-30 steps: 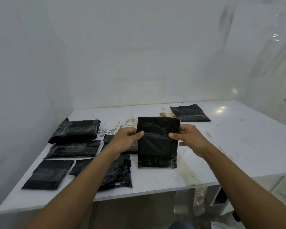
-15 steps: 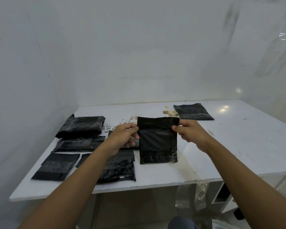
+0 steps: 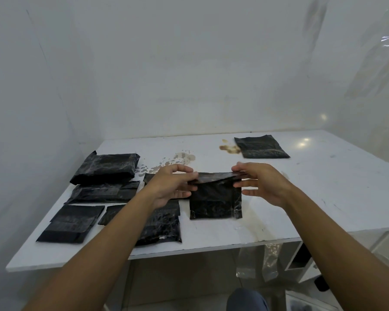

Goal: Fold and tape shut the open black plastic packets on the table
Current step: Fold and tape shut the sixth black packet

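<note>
A black plastic packet lies near the front middle of the white table, its top flap bent over towards me. My left hand pinches the flap's left corner. My right hand pinches the flap's right corner between thumb and fingertips, the other fingers spread. Several other black packets lie to the left: a thick one, a flat one, one at the front left, and one partly under my left forearm. Another packet lies at the back right.
Brown stains mark the table near the back packet, grey spatter near the middle. White walls close the table's left and back sides. Clear plastic hangs under the front edge. A white shelf unit stands below right.
The packet's top flap has been bent down towards me, so the packet looks shorter. Both hands slid up from the packet's sides to the flap's corners.
</note>
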